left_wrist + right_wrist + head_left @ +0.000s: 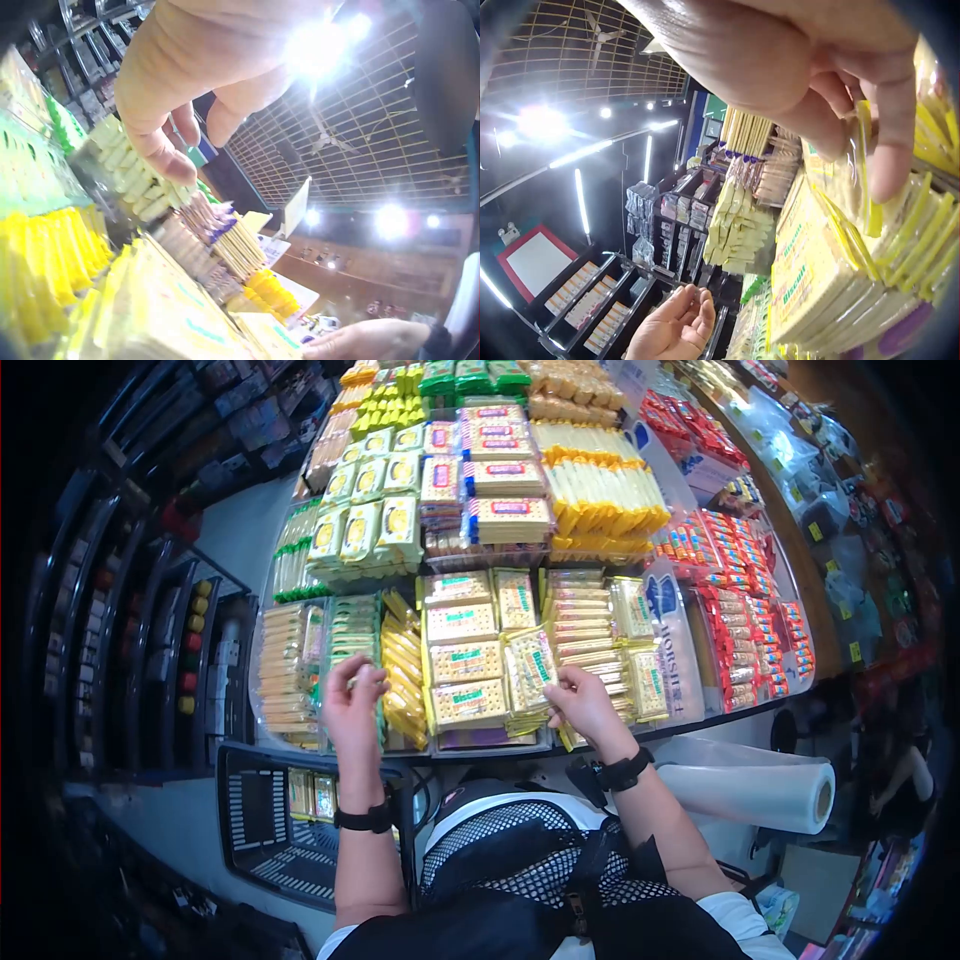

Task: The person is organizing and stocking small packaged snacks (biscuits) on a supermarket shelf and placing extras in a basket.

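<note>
My right hand (590, 708) pinches the edge of a flat clear-wrapped biscuit packet (527, 663) with yellow ends. The packet lies tilted over the front stacks of the same biscuit packets (464, 660). In the right wrist view, thumb and fingers close on its yellow sealed edge (865, 169). My left hand (352, 705) hovers over the display's front left, beside yellow-wrapped packets (403, 680). Its fingers are loosely curled with nothing between them, as the left wrist view (202, 67) also shows.
A black basket (262, 755) with several packets stands below the display at left. A roll of clear plastic (740, 795) lies at right. Red-wrapped snacks (735, 650) fill the right side. Green-and-white packets (362, 525) are stacked behind. Dark shelving (130, 590) lines the left.
</note>
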The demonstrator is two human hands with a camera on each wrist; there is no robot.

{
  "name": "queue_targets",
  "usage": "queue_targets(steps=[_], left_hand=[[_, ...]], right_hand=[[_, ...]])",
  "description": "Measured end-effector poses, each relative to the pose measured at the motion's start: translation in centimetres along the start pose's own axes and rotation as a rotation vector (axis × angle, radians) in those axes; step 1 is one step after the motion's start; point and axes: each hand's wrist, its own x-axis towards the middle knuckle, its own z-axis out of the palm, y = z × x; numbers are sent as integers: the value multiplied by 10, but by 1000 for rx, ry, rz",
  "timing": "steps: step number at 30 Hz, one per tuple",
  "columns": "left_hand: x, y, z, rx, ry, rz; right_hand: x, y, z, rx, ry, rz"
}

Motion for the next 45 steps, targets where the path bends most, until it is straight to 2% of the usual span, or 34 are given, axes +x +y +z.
queue_targets(steps=[4, 6, 8, 9, 10, 11, 12, 13, 14, 16, 18, 19, 22, 23, 26, 27, 28, 30, 33, 36, 38, 40, 42, 43, 44, 45], left_hand=[[-35, 2, -127, -18, 508, 143], [-49, -8, -169, 19, 720, 177], [-70, -26, -209, 42, 918, 175], [-74, -55, -234, 130, 968, 179], [-82, -87, -260, 184, 1034, 130], [-95, -124, -286, 256, 1107, 91], [-104, -143, -294, 348, 1122, -45], [-116, -163, -296, 343, 1138, -205], [-127, -177, -299, 339, 1144, -211], [-142, -204, -312, 233, 1115, -730], [-151, -253, -334, 160, 1164, -734], [-149, -255, -332, 93, 1201, -730], [-136, -248, -319, -23, 1290, -663], [-130, -242, -314, -81, 1261, -578], [-102, -222, -313, -220, 1316, -447], [-95, -207, -314, 57, 1375, -638], [-90, -207, -319, 58, 1373, -640], [-86, -205, -331, 174, 1318, -703], [-86, -210, -334, 279, 1317, -711], [-90, -201, -317, 313, 1359, -690], [-99, -196, -311, -6, 1269, -313], [-103, -186, -313, -68, 1246, -286], [-108, -184, -326, -119, 1096, -433], [-112, -154, -303, -140, 1143, -427], [-117, -142, -305, -140, 1146, -421], [-124, -133, -311, -281, 1045, -415]], right_hand=[[-7, 24, 47, -102, -56, 5], [-16, 21, 45, -196, 79, -18], [-7, 44, 20, -594, 134, -341], [-14, 32, 14, -636, 157, -345], [-12, 34, 7, -642, 146, -259], [-14, 32, 0, -835, 163, -399], [-21, 26, -7, -1021, 207, -531], [-26, 14, -9, -1028, 202, -534], [-32, 0, -6, -1068, 236, -509], [-40, -21, 6, -1115, 266, -488], [-45, -38, 19, -1061, 208, -542], [-50, -45, 26, -1045, 190, -534], [-60, -51, 39, -962, 111, -537], [-62, -55, 44, -944, 76, -485], [-58, -47, 53, -928, 47, -524], [-55, -41, 53, -955, 48, -551], [-56, -43, 57, -957, 49, -548], [-61, -49, 65, -870, 10, -398], [-58, -46, 62, -931, 11, -481], [-62, -50, 62, -923, 0, -475], [-59, -47, 66, -924, -10, -514], [-58, -46, 71, -925, -20, -553], [-59, -47, 77, -935, -50, -585], [-59, -48, 78, -932, -52, -590], [-60, -48, 80, -923, -68, -582], [-61, -48, 81, -915, -85, -574]])
